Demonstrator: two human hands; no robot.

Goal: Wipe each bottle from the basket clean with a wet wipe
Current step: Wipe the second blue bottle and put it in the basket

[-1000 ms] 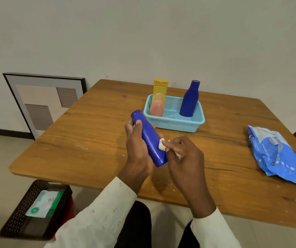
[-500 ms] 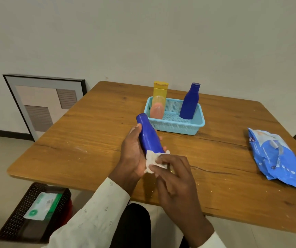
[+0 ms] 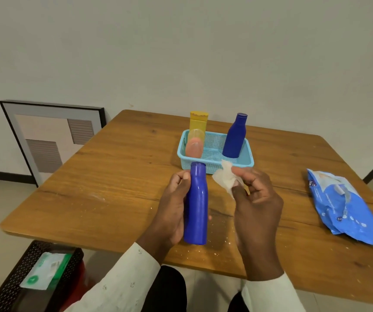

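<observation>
My left hand (image 3: 172,206) grips a blue bottle (image 3: 196,206) above the table's near edge, its cap pointing away from me. My right hand (image 3: 256,199) pinches a crumpled white wet wipe (image 3: 225,179) just right of the bottle's neck, apart from the bottle. Behind them the light blue basket (image 3: 247,162) holds a second blue bottle (image 3: 235,136) upright, a yellow bottle (image 3: 198,123) at the back left and a clear bottle with pink contents (image 3: 194,146) leaning in front of it.
A blue pack of wet wipes (image 3: 343,206) lies on the wooden table (image 3: 113,176) to the right. On the floor at the lower left a black mesh bin (image 3: 12,287) holds a green-and-white packet (image 3: 46,274). A framed picture (image 3: 46,140) leans against the wall.
The bottle has turned from a leftward tilt to pointing straight away from me. My right hand has lifted the wipe off the bottle's lower end and moved up to the right of its neck.
</observation>
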